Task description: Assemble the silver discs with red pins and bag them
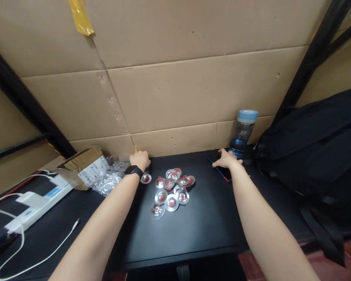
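Note:
Small silver cymbals (171,203) with red cords lie in a loose overlapping group on the black table (204,230). My left hand (140,160), with a dark watch (133,170) on its wrist, is at the back left of them. Its fingers are curled and mostly hidden, and a dark thing shows at its right side. One single cymbal (146,178) lies just in front of that hand. At the back right my right hand (226,159) rests over a dark phone (222,171), thumb and fingers spread apart.
Behind my right hand stands a clear bottle (241,134) with a blue lid. A black bag (316,152) is at the right. On the left are an opened cardboard box (87,166), clear plastic wrap (112,179), a white power strip (41,207) and a white cable (51,253). Cardboard (175,89) lines the back.

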Motion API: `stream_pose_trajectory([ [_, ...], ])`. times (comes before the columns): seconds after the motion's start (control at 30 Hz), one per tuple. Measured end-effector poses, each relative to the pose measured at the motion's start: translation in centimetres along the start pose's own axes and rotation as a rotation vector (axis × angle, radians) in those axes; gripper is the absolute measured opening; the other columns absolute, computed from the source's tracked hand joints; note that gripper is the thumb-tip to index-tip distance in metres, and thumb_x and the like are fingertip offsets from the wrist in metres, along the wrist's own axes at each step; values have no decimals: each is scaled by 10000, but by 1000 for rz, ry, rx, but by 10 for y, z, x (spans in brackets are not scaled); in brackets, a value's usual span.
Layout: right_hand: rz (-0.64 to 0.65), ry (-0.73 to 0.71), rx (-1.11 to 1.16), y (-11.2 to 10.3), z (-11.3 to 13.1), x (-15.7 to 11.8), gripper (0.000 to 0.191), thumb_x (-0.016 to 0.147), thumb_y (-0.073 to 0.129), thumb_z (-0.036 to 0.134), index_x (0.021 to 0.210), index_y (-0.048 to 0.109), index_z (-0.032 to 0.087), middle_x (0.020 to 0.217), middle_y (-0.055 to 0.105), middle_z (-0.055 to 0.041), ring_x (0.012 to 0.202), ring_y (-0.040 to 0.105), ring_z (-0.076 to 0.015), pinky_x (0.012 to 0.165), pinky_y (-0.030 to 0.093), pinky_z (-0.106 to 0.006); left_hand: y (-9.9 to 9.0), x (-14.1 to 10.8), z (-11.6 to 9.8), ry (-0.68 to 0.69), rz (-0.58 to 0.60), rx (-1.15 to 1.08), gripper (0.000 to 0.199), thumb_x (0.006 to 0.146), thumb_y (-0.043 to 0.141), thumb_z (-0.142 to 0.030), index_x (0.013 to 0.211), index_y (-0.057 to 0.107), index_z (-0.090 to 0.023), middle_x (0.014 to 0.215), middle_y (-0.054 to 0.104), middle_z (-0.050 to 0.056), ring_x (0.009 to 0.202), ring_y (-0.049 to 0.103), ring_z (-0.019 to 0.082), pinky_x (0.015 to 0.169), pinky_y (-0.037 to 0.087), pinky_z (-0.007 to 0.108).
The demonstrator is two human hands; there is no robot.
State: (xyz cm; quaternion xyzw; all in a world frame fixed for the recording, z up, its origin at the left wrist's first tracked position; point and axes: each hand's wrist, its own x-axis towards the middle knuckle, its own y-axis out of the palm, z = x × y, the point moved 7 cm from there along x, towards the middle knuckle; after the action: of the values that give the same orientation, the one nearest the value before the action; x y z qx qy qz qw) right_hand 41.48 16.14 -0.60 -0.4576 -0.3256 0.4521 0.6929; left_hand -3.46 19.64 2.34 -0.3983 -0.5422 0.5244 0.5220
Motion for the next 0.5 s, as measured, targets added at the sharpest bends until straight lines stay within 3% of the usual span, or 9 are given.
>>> stream_pose_trajectory([
  [0.13,-33,-38,12,-8,15,-14,869,574,862,509,1350,543,283,1399,512,-199,1303,477,-499,968,381,-687,-8,-2,0,23,-31,-77,354,989,650,-392,1240,642,-144,1245,662,106,1098,663,239,954,564,461],
  [0.3,-153,-201,98,-28,51,-36,690,746,750,434,1379,522,279,1434,480,-187,1350,426,-456,1016,349,-687,-48,-11,3,71,-190,-262,266,982,535,-293,1055,739,-139,1106,746,193,1154,668,334,1058,402,505],
  [0.4,-207,-345,176,-38,75,-51,530,819,679,394,1325,560,293,1389,533,-154,1309,475,-416,1006,393,-629,-75,-14,4,78,-277,-428,310,951,494,-261,1123,750,-236,1139,777,133,1190,655,334,1092,319,531],
  [0.5,-230,-527,240,-40,101,-69,405,863,641,342,1263,602,294,1355,571,-126,1274,516,-373,1013,423,-563,-88,-15,-1,88,-272,-609,289,900,555,-274,1084,777,-293,1120,800,61,1162,674,323,1050,375,518],
])
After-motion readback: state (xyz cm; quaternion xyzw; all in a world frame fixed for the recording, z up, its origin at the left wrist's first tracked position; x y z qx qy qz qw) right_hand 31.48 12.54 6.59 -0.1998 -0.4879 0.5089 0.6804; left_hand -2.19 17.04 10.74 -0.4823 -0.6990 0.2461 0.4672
